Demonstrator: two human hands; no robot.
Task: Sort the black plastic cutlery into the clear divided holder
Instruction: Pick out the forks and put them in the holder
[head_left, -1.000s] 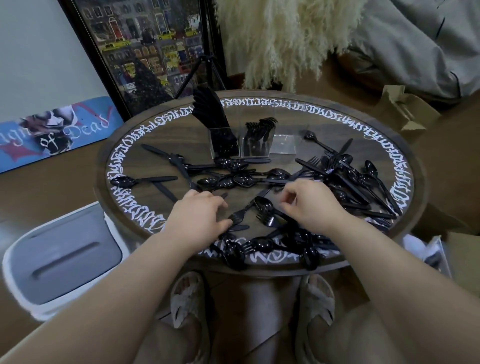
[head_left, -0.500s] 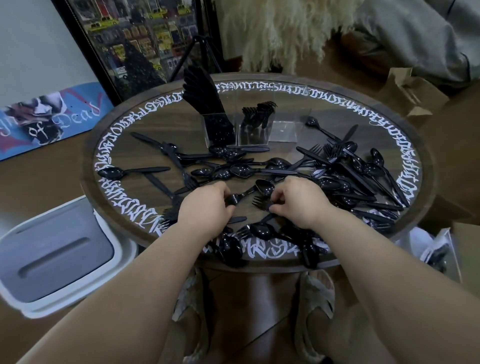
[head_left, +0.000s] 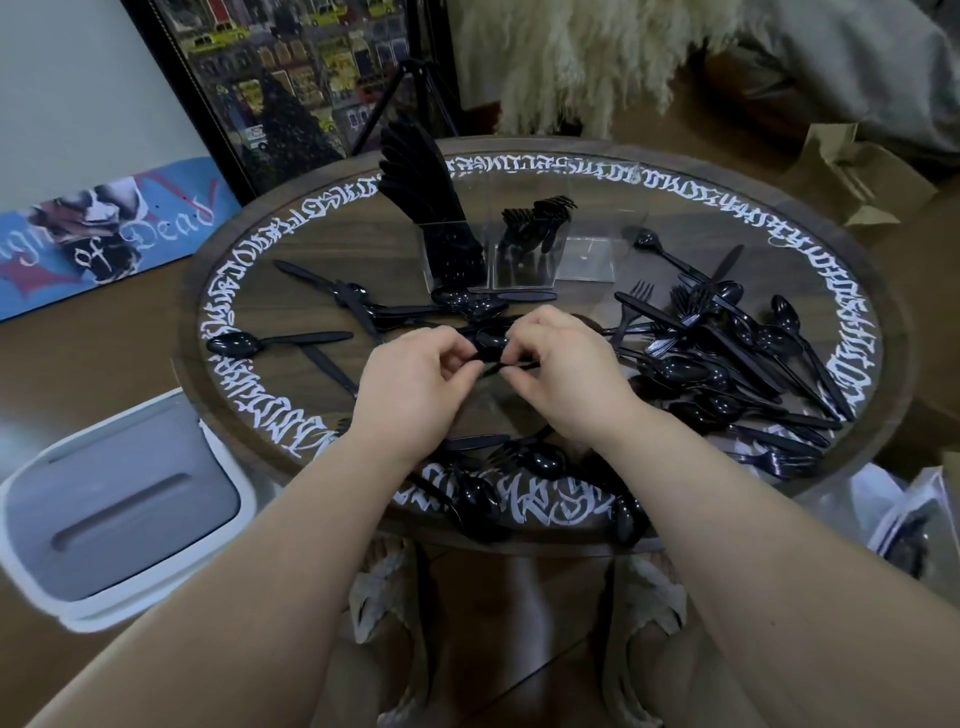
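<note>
Pinching one black utensil (head_left: 493, 364) between our left hand (head_left: 415, 384) and right hand (head_left: 558, 374) over the bench (head_left: 519, 405), we should identify its type before choosing a compartment in the clear holder (head_left: 524, 260)

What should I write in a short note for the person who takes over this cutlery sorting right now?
Left hand and right hand: both pinch black cutlery together above the table's middle; which type is unclear.
Holder stands at the far side of the round table: left compartment full of knives, middle holds some forks, right compartment looks empty.
Done: many knives, a few forks.
Left: the big pile on the right, loose pieces on the left and near edge, including a spoon.
</note>
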